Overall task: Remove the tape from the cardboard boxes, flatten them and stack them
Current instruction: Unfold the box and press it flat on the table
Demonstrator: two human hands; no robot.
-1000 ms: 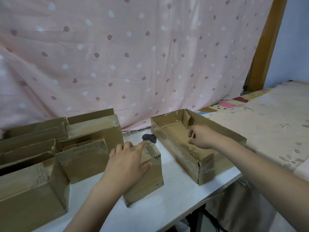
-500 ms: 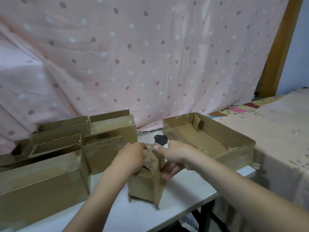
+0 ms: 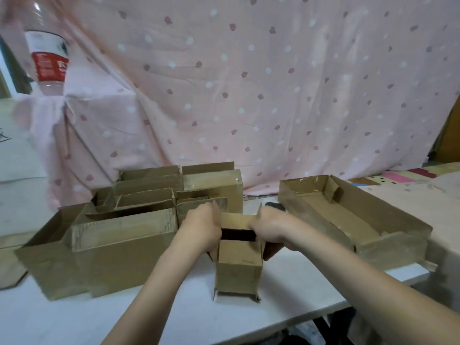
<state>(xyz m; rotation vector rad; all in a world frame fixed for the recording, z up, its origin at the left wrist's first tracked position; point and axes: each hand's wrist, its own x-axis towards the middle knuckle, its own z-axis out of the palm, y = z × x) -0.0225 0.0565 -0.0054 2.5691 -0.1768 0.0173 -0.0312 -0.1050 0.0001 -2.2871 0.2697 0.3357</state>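
Centrally, small box [image 3: 238,270] stands on white table [image 3: 62,319], near front edge. Left hand [image 3: 201,226] and right hand [image 3: 270,227] grip its 2 top flaps, fingers curled, dark gap between. Box cluster [image 3: 119,235] just beside at left; long open box [image 3: 348,220] at right overhangs table edge. Bare table strip in front.

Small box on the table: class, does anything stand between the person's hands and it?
Nothing visible does. The left hand and right hand already grip the small box at its top, one on each side.
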